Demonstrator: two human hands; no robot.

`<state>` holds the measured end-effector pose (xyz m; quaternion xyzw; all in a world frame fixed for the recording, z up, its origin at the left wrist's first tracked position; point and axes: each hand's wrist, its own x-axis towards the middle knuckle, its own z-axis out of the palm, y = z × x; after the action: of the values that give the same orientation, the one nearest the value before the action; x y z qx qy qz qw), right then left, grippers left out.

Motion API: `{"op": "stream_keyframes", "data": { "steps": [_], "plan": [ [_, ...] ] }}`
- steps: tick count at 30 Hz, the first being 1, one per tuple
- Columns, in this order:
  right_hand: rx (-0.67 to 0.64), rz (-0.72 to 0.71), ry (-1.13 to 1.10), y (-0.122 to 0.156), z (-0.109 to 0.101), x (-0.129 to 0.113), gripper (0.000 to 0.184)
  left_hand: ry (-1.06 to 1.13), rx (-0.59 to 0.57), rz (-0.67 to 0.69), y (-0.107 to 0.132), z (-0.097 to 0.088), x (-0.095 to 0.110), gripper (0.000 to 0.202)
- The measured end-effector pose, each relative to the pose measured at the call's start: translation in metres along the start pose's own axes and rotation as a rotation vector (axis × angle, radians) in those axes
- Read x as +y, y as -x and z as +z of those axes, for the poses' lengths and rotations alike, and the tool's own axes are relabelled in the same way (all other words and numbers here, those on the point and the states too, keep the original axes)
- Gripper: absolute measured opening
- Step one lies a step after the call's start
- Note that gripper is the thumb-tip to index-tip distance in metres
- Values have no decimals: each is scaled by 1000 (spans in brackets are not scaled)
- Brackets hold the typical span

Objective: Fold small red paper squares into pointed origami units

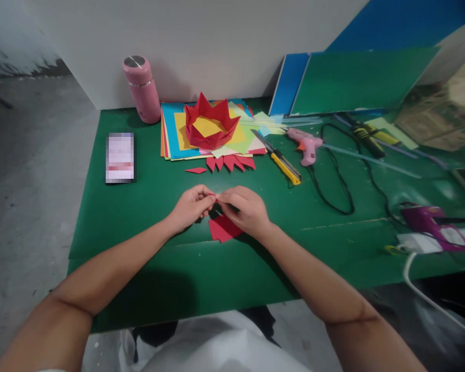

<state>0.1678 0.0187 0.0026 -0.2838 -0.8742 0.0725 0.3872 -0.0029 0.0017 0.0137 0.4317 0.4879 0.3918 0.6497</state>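
Observation:
My left hand and my right hand meet at the middle of the green table. Both pinch a small red paper piece between their fingertips. Under my right hand lie flat red paper squares. Beyond them, several folded red paper points lie in a row, with one loose red piece to their left. A red folded paper crown sits on a stack of coloured paper sheets.
A pink flask stands at the back left and a phone lies near it. A yellow utility knife, a pink glue gun with black cable, a purple glue gun and green boards fill the right side.

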Motion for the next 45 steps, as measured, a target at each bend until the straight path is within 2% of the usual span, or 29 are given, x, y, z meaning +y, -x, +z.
{"op": "stream_keyframes", "data": {
  "steps": [2, 6, 11, 14, 17, 21, 26, 30, 33, 45],
  "plan": [
    [-3, 62, -67, 0, 0, -3, 10, -34, -6, 48, 1, 0, -1, 13],
    [22, 317, -225, 0, 0, -8, 3, -76, -16, 112, 2, 2, -5, 14],
    [40, 544, -450, -1, 2, -9, 5, -80, 3, 147, 2, 5, -10, 16],
    [64, 644, -567, -1, 4, -9, 9, -72, -10, 167, 1, 5, -10, 19],
    [70, 674, -618, -1, 5, -9, 8, -83, -6, 177, 1, 3, -9, 20],
    [78, 604, -535, -1, 3, -11, 4, -98, 5, 154, 2, 3, -8, 16],
    [88, 410, -296, -1, 1, -14, 4, -87, 12, 148, 3, 4, -6, 14],
    [126, 260, -195, 0, 2, -12, 6, -88, 30, 122, 4, 4, -3, 14],
    [93, 157, -143, 1, 2, -9, 8, -83, 21, 80, 5, 3, -2, 14],
    [23, -16, 41, -2, -4, -2, 12, 76, -53, -32, 0, -3, 1, 19]
  ]
}}
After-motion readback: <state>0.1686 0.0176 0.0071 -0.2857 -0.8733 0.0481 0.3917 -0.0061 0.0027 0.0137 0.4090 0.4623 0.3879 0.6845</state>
